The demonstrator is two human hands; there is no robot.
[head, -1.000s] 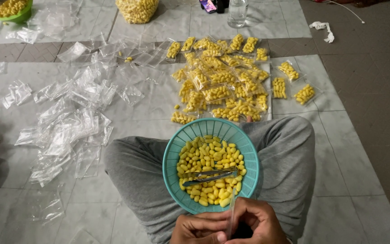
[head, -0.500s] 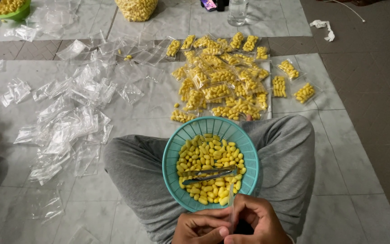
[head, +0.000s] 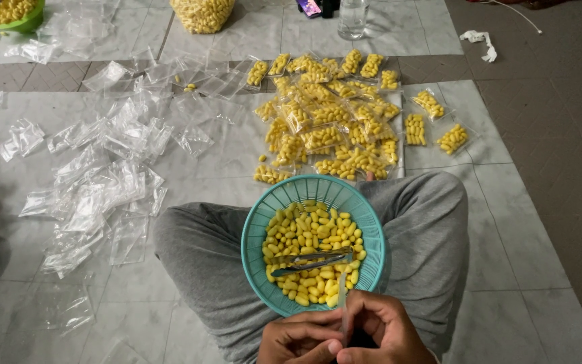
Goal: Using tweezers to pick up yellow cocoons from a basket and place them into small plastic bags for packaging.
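Your left hand (head: 299,339) and right hand (head: 380,330) pinch a small clear bag (head: 342,298) above the teal basket (head: 261,222) of yellow capsules (head: 308,232).

— What is held at the bottom edge?
— A small clear bag (head: 342,296), upright and partly filled with yellow pieces, is pinched over the teal basket (head: 259,226), which is rested on the lap, heaped with yellow pieces (head: 308,232).
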